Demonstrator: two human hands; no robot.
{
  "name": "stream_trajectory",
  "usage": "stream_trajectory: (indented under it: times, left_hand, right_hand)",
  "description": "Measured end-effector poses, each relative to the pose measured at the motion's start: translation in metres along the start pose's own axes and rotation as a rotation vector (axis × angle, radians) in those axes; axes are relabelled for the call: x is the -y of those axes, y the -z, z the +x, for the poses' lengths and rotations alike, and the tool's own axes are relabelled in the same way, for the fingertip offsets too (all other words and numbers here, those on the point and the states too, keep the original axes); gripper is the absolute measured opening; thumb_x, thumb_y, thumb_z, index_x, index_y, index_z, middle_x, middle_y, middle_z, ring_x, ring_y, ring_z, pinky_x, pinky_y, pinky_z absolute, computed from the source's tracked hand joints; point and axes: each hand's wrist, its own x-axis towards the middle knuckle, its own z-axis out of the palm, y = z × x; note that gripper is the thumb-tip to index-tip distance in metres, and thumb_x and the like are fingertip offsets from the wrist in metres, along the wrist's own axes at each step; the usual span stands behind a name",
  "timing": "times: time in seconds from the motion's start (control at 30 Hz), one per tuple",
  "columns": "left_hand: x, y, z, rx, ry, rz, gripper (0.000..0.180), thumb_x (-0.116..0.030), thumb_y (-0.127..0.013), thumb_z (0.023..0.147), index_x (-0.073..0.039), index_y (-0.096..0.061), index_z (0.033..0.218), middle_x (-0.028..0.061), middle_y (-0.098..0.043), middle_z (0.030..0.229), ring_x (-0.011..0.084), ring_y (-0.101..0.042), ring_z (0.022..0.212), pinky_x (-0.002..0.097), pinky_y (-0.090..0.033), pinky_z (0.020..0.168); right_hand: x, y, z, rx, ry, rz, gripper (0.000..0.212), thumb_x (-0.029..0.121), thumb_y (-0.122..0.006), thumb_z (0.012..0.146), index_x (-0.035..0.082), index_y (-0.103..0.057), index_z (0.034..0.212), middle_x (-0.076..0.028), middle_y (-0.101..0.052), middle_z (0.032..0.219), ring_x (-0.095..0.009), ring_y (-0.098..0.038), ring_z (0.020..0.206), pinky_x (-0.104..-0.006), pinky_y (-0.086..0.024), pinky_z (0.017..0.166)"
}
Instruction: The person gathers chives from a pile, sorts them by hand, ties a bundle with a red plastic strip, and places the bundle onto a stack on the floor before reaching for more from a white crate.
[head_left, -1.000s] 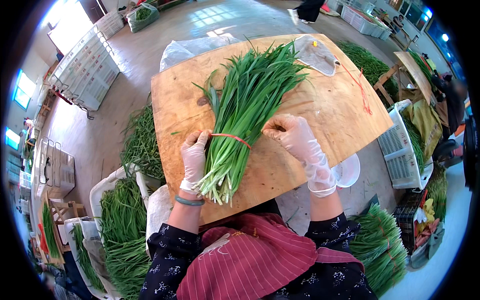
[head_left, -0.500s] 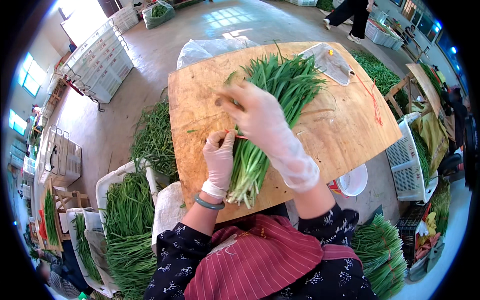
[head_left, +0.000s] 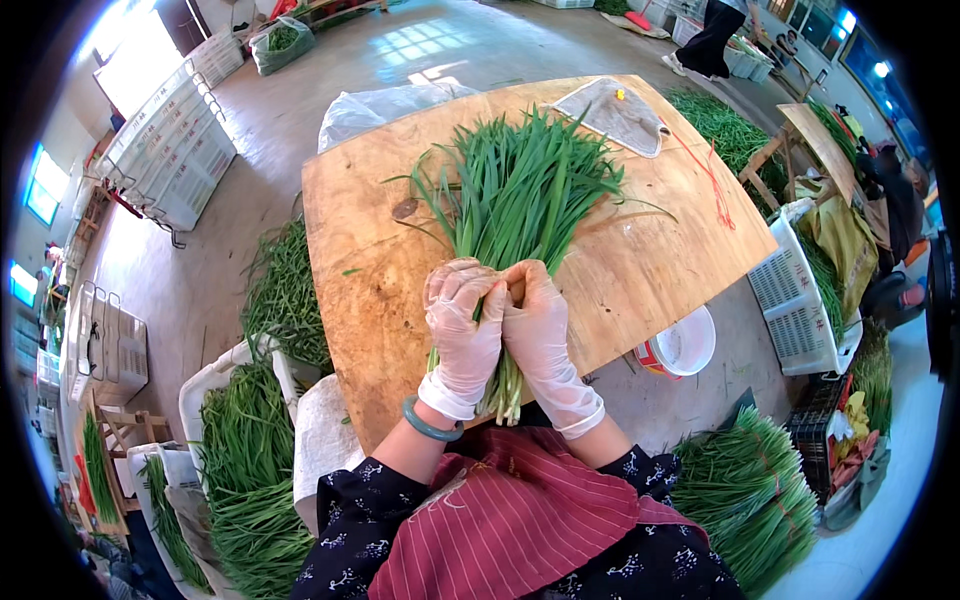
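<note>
A bundle of garlic chives (head_left: 520, 190) lies on the wooden board, its green leaves fanned toward the far side and its pale stem ends toward me. Over the stems my left hand (head_left: 466, 310) and my right hand (head_left: 532, 305), both in clear thin gloves, meet with their fingertips together. The left fingers are curled closed where a red tie showed half a second ago. Thumb and forefinger of the right are pinched against them. The gloved fingers now hide the tie, so its path around the stems cannot be seen.
The wooden board (head_left: 370, 220) carries a grey cloth (head_left: 615, 115) and loose red ties (head_left: 718, 190) at its far right. Crates of chives (head_left: 255, 420) stand left. A white bucket (head_left: 685, 345) and bundled chives (head_left: 750, 500) are at right. A person (head_left: 712, 40) stands far off.
My right hand has come down from above the leaves to meet my left at the stems. The red tie has gone out of sight. The view has shifted slightly; the bundle looks more upright.
</note>
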Motion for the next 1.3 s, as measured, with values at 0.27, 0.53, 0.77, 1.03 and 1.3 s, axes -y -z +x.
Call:
stream_trajectory:
  times: [0.27,0.53,0.77,1.03,1.3]
  left_hand:
    - [0.026,0.029,0.007,0.385,0.401,-0.338,0.052,-0.013,-0.065,0.079,0.001,-0.042,0.123,0.012,-0.052,0.117,0.0201,-0.047,0.11,0.031,-0.033,0.098]
    - [-0.001,0.035,-0.016,0.396,1.043,-1.066,0.066,-0.02,-0.072,0.074,-0.001,-0.037,0.126,0.0068,-0.052,0.112,0.014,-0.051,0.099,0.0288,-0.042,0.088]
    - [-0.036,0.036,-0.021,-0.088,0.771,-1.016,0.07,-0.021,-0.071,0.075,-0.002,-0.03,0.129,0.0055,-0.052,0.109,0.0161,-0.052,0.098,0.0284,-0.042,0.087]
    - [-0.009,0.063,-0.049,0.635,1.041,-0.697,0.041,-0.022,-0.061,0.083,-0.002,-0.05,0.118,0.0068,-0.059,0.104,0.0157,-0.057,0.095,0.0294,-0.043,0.087]
    - [0.01,0.115,0.022,0.642,-0.111,0.416,0.07,-0.035,-0.068,0.072,-0.007,-0.04,0.13,0.0149,-0.044,0.129,0.0293,-0.039,0.122,0.0429,-0.026,0.104]
  right_hand:
    - [-0.024,0.026,-0.002,-0.02,-0.374,0.578,0.012,0.014,-0.057,0.086,0.003,-0.06,0.084,0.002,-0.054,0.068,-0.006,-0.048,0.056,-0.0194,-0.039,0.053]
    - [0.027,0.017,0.01,0.024,-0.248,0.817,0.014,0.016,-0.053,0.09,0.005,-0.055,0.08,0.001,-0.055,0.074,-0.004,-0.038,0.057,-0.0183,-0.034,0.055]
    - [0.101,0.035,0.05,0.669,0.2,0.274,0.016,0.015,-0.058,0.084,0.0,-0.056,0.08,-0.008,-0.055,0.066,-0.014,-0.05,0.059,-0.0268,-0.041,0.056]
    - [0.018,-0.019,0.037,0.681,0.662,-0.336,0.016,0.019,-0.063,0.077,0.005,-0.057,0.077,-0.011,-0.054,0.068,-0.026,-0.054,0.059,-0.0336,-0.043,0.057]
    - [0.027,-0.01,0.005,0.568,0.873,-0.633,0.011,0.021,-0.061,0.076,0.011,-0.055,0.077,-0.007,-0.057,0.103,-0.031,-0.049,0.105,-0.056,-0.027,0.093]
